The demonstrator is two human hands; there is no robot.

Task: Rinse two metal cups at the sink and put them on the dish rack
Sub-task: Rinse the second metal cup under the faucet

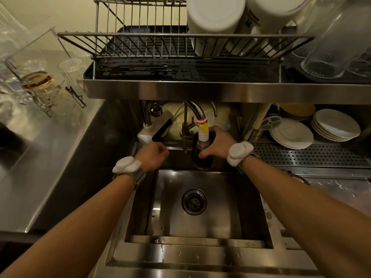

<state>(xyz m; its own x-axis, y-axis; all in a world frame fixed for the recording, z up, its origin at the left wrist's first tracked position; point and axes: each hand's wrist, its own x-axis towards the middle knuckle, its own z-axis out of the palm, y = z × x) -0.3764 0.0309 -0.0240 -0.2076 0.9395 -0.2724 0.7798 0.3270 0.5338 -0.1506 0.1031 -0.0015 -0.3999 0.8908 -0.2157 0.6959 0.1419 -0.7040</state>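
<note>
My right hand (217, 144) grips a dark metal cup (197, 157) and holds it upright under the faucet spout (203, 129), whose white and yellow nozzle reaches into the cup's mouth. My left hand (152, 155) is closed at the back edge of the sink (200, 245), beside the tap base and just below a black lever (162, 129); I cannot tell whether it holds anything. The wire dish rack (140, 43) stands on the steel shelf above the sink, its left half bare. I see only one metal cup.
White containers (215, 17) and clear glasses (329, 51) fill the rack's right side. Stacked white plates (291, 133) rest on a perforated tray right of the sink. Glassware (38, 83) stands on the steel counter at left. The shelf edge (200, 91) overhangs the faucet.
</note>
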